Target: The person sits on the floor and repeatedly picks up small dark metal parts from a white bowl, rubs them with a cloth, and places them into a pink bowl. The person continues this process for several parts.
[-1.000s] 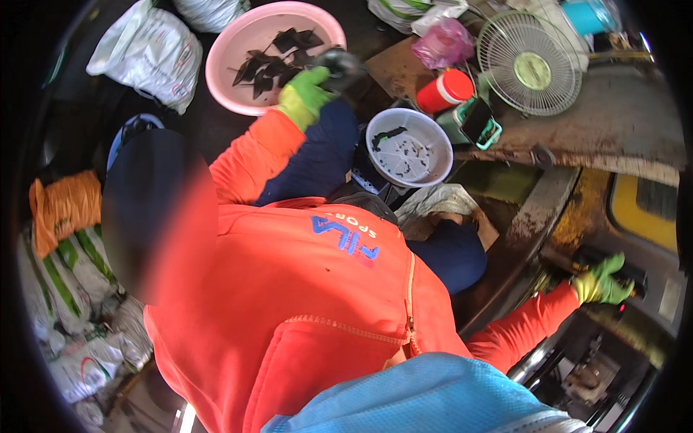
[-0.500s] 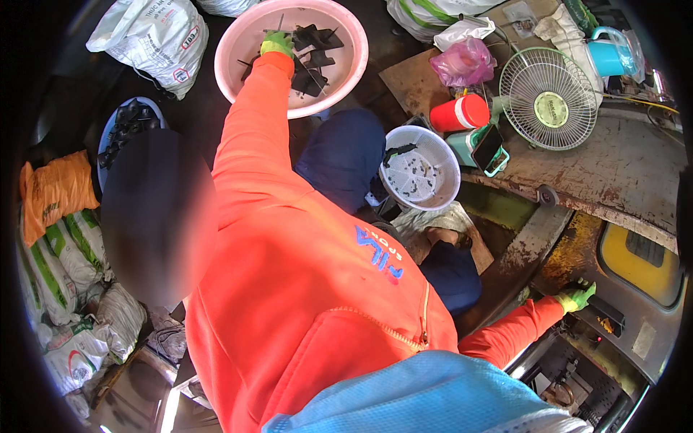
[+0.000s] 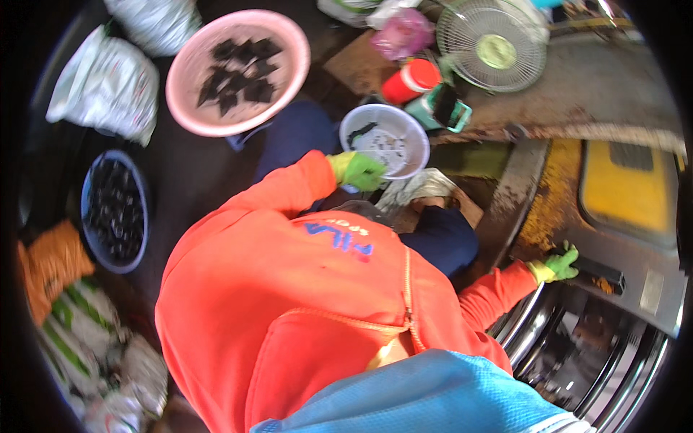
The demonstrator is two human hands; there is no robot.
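My left hand [image 3: 364,172], in a green and yellow glove, is over the near rim of a white perforated basket [image 3: 417,160]. Motion smears its fingers, so whether they hold anything is unclear. Inside the basket lie a black strip [image 3: 361,133] and small dark scraps. Far to the right, my right hand [image 3: 559,265], gloved alike, has its fingers apart against the machine's door [image 3: 650,238], beside a dark handle [image 3: 600,276]. A yellow window [image 3: 624,191] is set in that door. Several black, pointed pieces [image 3: 258,90] lie in a pink basin [image 3: 189,119] at the upper left.
A blue basin [image 3: 143,224] full of dark parts stands at left, near white sacks [image 3: 112,83] and an orange bag [image 3: 61,263]. A fan [image 3: 494,52], a red jug [image 3: 410,81] and a phone [image 3: 445,105] are at upper right. Metal rods [image 3: 613,375] show below the door.
My left hand has left the pink basin and come back to the white basket. My right hand stays at the door. The whole view has shifted, showing more of the blue basin.
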